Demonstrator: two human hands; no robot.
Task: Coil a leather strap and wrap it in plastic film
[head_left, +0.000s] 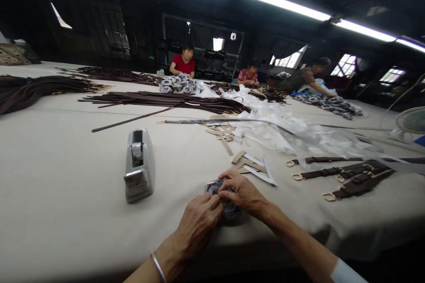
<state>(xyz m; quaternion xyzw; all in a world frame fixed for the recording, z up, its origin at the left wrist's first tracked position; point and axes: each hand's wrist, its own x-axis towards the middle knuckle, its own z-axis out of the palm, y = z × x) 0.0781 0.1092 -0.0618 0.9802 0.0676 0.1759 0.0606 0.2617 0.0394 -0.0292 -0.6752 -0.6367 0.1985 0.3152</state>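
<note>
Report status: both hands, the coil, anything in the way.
Left hand, right hand on coil. Coil near edge of table. Dispenser off left, scraps beyond right hand; nothing seen blocking.

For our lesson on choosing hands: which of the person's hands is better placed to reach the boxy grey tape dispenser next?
Probably the left hand: the dispenser stands on its side, and the right hand is farther away. Both hands touch the round grey coil.

I can read no lettering or numbers from here. A green light [151, 57] far back is too small to make out.
</note>
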